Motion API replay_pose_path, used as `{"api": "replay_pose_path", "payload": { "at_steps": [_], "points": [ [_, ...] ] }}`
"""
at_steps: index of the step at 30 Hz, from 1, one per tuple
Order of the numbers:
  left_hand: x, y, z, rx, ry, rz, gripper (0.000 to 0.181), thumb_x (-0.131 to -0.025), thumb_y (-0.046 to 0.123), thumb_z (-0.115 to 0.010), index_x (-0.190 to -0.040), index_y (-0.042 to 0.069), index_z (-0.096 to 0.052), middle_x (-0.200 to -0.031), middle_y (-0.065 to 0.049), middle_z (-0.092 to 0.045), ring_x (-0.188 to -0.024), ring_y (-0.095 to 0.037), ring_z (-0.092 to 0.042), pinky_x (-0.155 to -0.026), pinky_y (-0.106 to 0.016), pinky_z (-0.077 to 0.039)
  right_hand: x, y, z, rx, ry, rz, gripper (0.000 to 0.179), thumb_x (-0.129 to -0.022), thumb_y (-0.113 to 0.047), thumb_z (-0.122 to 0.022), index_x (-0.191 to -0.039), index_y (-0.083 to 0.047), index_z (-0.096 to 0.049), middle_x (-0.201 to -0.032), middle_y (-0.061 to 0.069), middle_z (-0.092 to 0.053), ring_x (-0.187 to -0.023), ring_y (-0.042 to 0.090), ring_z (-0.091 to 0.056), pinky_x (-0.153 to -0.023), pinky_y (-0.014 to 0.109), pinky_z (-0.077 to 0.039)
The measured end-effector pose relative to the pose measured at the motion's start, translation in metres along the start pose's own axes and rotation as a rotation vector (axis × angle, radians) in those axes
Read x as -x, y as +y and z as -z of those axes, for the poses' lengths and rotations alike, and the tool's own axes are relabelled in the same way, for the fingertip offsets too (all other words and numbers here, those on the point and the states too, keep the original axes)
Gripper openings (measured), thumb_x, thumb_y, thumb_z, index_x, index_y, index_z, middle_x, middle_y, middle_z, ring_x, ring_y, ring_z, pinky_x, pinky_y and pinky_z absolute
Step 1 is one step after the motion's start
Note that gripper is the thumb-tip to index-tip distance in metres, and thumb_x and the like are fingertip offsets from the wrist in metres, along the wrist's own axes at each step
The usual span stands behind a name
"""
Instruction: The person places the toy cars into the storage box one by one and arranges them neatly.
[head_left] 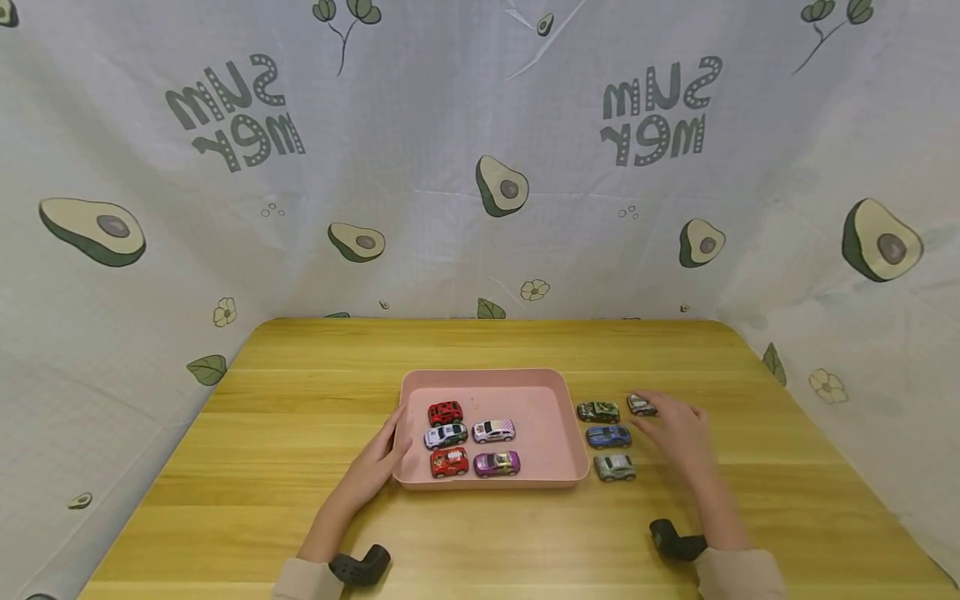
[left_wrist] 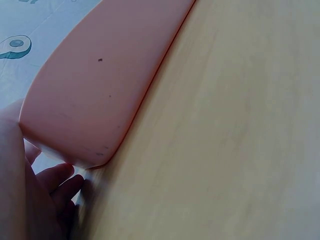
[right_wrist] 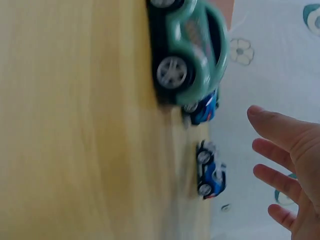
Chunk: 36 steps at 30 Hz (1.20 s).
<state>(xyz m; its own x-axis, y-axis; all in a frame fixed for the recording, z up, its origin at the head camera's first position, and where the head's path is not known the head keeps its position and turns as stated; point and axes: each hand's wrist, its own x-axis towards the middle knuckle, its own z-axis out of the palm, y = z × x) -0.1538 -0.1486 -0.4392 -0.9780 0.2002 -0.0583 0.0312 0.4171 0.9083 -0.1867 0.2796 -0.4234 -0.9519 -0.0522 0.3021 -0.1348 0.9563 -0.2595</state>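
Note:
A pink tray holds several toy cars: a spotted red car, a white-and-green one, a red one, a white patterned one and a purple one. My left hand holds the tray's left side, thumb over the rim and fingers along the outer wall. My right hand reaches beside a small dark-and-white toy car; in the right wrist view, its fingers are spread, with a gap between them and that car.
Right of the tray stand a camouflage-patterned car, a blue car and a pale grey-green car. They rest on a wood-grain table. A printed white curtain hangs behind and at both sides.

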Motion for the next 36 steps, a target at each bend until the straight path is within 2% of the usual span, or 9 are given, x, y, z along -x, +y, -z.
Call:
{"api": "replay_pose_path", "payload": {
  "at_steps": [3, 9, 15, 20, 30, 36],
  "points": [
    [0.0, 0.0, 0.0, -0.001, -0.001, 0.001, 0.059, -0.095, 0.028, -0.046, -0.146, 0.014, -0.02, -0.151, -0.013, -0.019, -0.14, -0.031, -0.016, -0.113, -0.049, -0.016, -0.003, 0.01, -0.001, 0.027, -0.041, -0.032, 0.048, -0.08, -0.024, -0.066, -0.122, -0.006, -0.054, -0.121, 0.024, -0.055, -0.108, 0.044, -0.052, -0.088, 0.067, -0.03],
    [0.0, 0.001, 0.001, 0.004, -0.002, -0.004, 0.059, -0.095, 0.028, -0.046, -0.146, 0.014, -0.02, -0.151, -0.014, -0.019, -0.14, -0.031, -0.016, -0.113, -0.049, -0.016, -0.008, 0.024, -0.005, 0.006, -0.13, -0.087, 0.052, -0.086, -0.027, -0.061, -0.131, -0.005, -0.045, -0.132, 0.025, -0.045, -0.117, 0.046, -0.041, -0.094, 0.067, -0.024],
    [-0.001, 0.0, 0.001, 0.005, -0.006, -0.01, 0.059, -0.095, 0.027, -0.046, -0.146, 0.013, -0.019, -0.152, -0.013, -0.018, -0.14, -0.03, -0.016, -0.114, -0.047, -0.016, -0.012, 0.032, -0.008, -0.05, -0.174, -0.086, 0.056, -0.087, -0.027, -0.059, -0.135, -0.006, -0.039, -0.137, 0.025, -0.039, -0.123, 0.046, -0.034, -0.098, 0.067, -0.018],
    [-0.001, 0.0, 0.0, -0.004, -0.003, -0.005, 0.06, -0.095, 0.027, -0.046, -0.146, 0.013, -0.019, -0.152, -0.013, -0.018, -0.14, -0.03, -0.016, -0.113, -0.047, -0.016, -0.015, 0.038, -0.013, -0.059, -0.21, -0.072, 0.054, -0.088, -0.024, -0.058, -0.134, -0.005, -0.04, -0.136, 0.026, -0.04, -0.122, 0.046, -0.036, -0.099, 0.066, -0.018],
    [0.0, -0.001, 0.0, 0.001, -0.003, -0.005, 0.059, -0.095, 0.028, -0.046, -0.146, 0.014, -0.02, -0.152, -0.013, -0.018, -0.14, -0.03, -0.016, -0.114, -0.047, -0.016, -0.02, 0.041, -0.017, -0.061, -0.2, -0.089, 0.039, -0.089, -0.017, -0.055, -0.125, -0.003, -0.05, -0.128, 0.028, -0.047, -0.116, 0.047, -0.042, -0.094, 0.065, -0.026],
    [0.0, -0.001, 0.0, 0.004, -0.008, -0.005, 0.059, -0.095, 0.028, -0.046, -0.146, 0.014, -0.019, -0.152, -0.013, -0.017, -0.14, -0.03, -0.016, -0.114, -0.047, -0.016, -0.02, 0.042, -0.017, -0.051, -0.174, -0.095, 0.036, -0.088, -0.017, -0.056, -0.121, -0.001, -0.053, -0.124, 0.028, -0.05, -0.113, 0.047, -0.045, -0.091, 0.064, -0.031]
  ]
}}
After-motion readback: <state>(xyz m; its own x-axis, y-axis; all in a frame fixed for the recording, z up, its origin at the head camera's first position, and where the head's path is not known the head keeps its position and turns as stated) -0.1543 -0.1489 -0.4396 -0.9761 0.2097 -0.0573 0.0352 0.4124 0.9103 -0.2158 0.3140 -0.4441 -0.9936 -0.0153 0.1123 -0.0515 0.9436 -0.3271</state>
